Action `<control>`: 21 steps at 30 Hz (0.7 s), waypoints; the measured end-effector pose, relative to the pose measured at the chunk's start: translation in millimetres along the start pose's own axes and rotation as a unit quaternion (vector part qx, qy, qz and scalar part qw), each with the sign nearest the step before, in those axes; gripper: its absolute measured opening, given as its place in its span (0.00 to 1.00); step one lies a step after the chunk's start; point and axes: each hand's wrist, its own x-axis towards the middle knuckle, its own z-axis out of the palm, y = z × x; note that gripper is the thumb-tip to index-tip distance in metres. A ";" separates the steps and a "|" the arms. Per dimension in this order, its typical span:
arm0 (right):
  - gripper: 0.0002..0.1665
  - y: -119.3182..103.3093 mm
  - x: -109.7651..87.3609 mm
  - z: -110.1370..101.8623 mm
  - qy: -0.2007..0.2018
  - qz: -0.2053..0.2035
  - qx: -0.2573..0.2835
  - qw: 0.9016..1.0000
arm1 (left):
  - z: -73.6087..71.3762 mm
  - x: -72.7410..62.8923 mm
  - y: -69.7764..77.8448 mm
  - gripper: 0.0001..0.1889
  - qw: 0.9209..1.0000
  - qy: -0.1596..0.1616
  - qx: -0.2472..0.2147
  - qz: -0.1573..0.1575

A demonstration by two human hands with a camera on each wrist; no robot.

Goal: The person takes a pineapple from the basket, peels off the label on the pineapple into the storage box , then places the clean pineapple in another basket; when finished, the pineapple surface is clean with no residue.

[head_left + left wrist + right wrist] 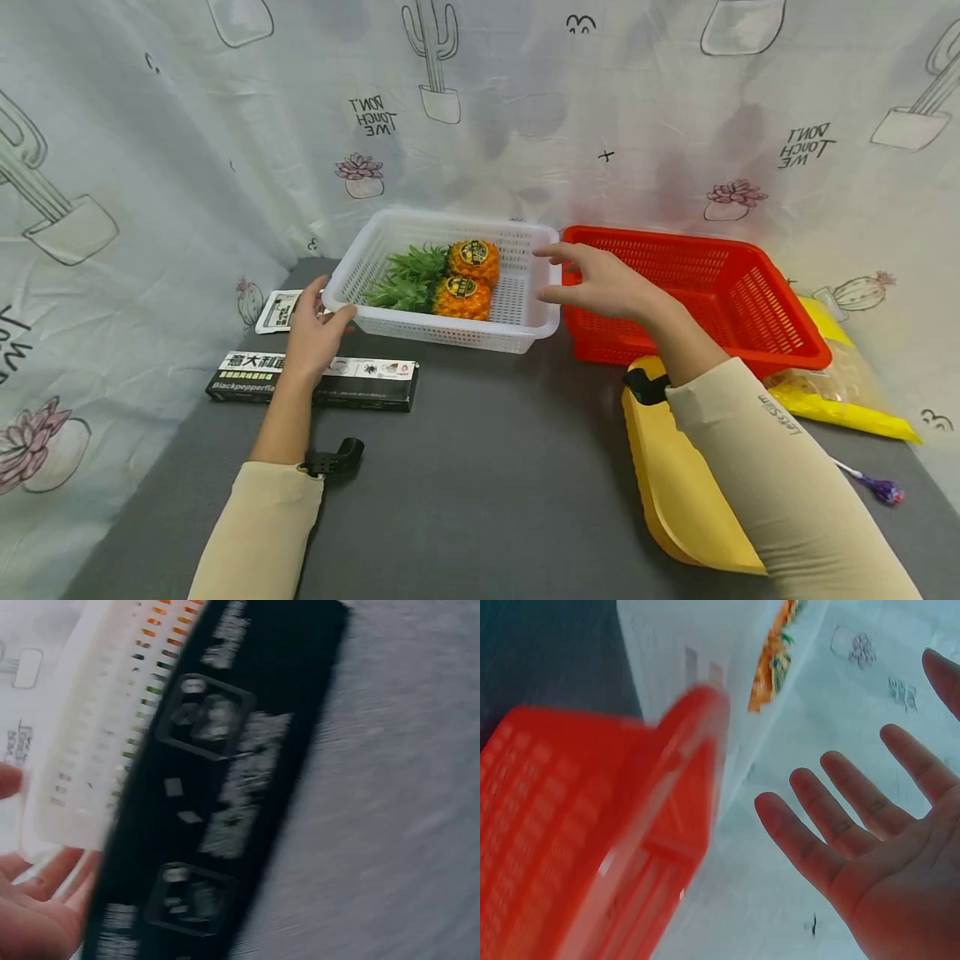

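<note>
A white perforated plastic basket (444, 329) sits near the back of the grey table. Inside it lie two orange pineapple-shaped items (463, 302) with green leafy tops and round black-and-yellow labels. At the basket's left end is my left hand (311, 337), its thumb beside the front corner and its fingers extended along the end. The left wrist view has these fingers (56, 881) just below the basket's corner. My right hand (596, 279) is raised by the basket's right end, fingers spread and nothing held; the right wrist view catches its bare palm (907, 877).
A red perforated basket (750, 292) stands at right, beside the white one. Under my right forearm is a yellow plastic item (667, 492). A yellow-edged clear bag (847, 383) and a lollipop (883, 490) lie farther right. On the left are a black box (367, 392) and a white packet (276, 312).
</note>
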 end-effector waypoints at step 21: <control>0.39 -30.8 77.6 43.3 -0.076 -0.032 0.010 0.997 | 4.9 1.8 -6.2 0.38 0.996 0.037 -0.082 -0.013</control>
